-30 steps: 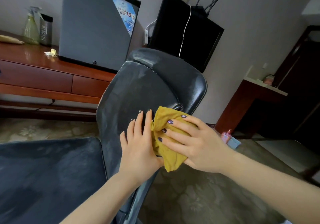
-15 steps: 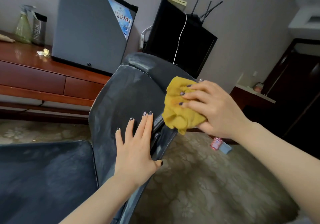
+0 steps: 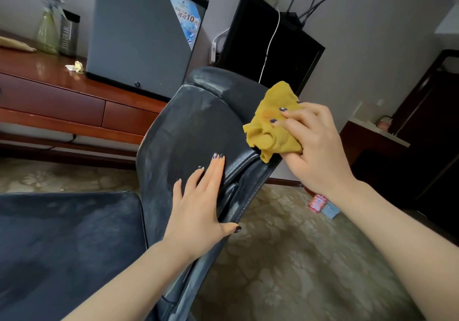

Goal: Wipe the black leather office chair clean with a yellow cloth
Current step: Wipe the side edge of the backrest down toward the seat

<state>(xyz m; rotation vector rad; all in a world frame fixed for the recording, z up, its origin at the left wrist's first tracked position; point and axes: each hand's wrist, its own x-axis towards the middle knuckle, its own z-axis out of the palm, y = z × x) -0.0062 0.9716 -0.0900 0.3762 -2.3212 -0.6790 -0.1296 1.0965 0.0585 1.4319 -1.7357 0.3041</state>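
Observation:
The black leather office chair (image 3: 188,126) fills the lower left, its dusty backrest tilted toward the upper right and its seat at the bottom left. My left hand (image 3: 198,204) lies flat on the backrest with straight fingers, thumb hooked over the right edge. My right hand (image 3: 315,146) holds the crumpled yellow cloth (image 3: 273,126) against the backrest's right edge, just below the headrest.
Behind the chair stands a wooden sideboard (image 3: 62,97) carrying a grey mini fridge (image 3: 139,37), a spray bottle (image 3: 47,32) and a metal cup. A black cabinet (image 3: 263,44) with a router stands further right. A small pink and blue box (image 3: 323,206) lies on the patterned carpet.
My right hand has carried the yellow cloth up the right edge of the backrest, from beside my left hand toward the headrest. My left hand has stayed flat on the backrest.

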